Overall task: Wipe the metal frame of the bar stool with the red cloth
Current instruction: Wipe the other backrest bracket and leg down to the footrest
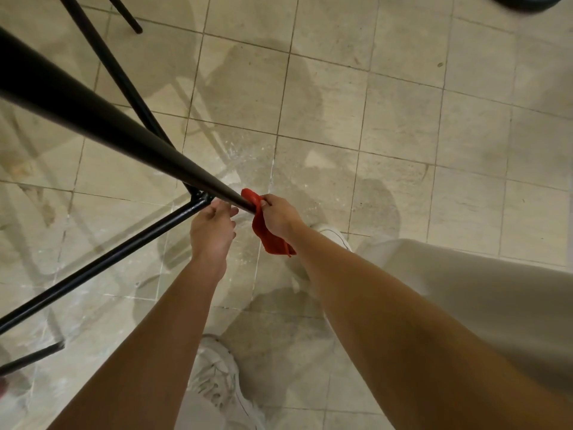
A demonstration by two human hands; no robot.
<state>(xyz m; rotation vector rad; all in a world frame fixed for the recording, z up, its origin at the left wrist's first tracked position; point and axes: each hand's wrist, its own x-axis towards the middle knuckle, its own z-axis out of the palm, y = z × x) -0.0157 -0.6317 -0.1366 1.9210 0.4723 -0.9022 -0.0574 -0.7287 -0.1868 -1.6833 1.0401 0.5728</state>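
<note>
— Where were your hands just then?

— Both were stretched down low in front of me. My right hand (280, 217) had its fingers curled tight on the red cloth (268, 238). The cloth was folded over the lower end of the nearest stool leg (93, 119), and its loose tail hung under my wrist. My left hand (212, 226) was just beside it, fingertips up against the same leg near the welded joint (200, 198). Whether they had closed round the tube or only touched it, I could not tell from above.

— And how did you expect the cloth to behave?

— Soft and limp, I judged, thin enough to wrap right round the tube. The best hold was to bunch it in the palm and pinch it round the metal so that it stayed put while I rubbed.

— What about the frame itself?

— Stiff, and painted a glossy black, so probably slick, and the cloth would slide along it easily. A bare tube frame like that looked light enough to rock under a firm stroke. I reckoned the joint was the spot to steady it, since two bars met there.

— Anything further out?

— The footrest bar (102, 259) ran from that joint away to my left. Beyond it the thin far legs (117, 72) stood on the tiled floor (403, 119), well apart from both hands, and I guessed they would want the same wrapped grip
</note>
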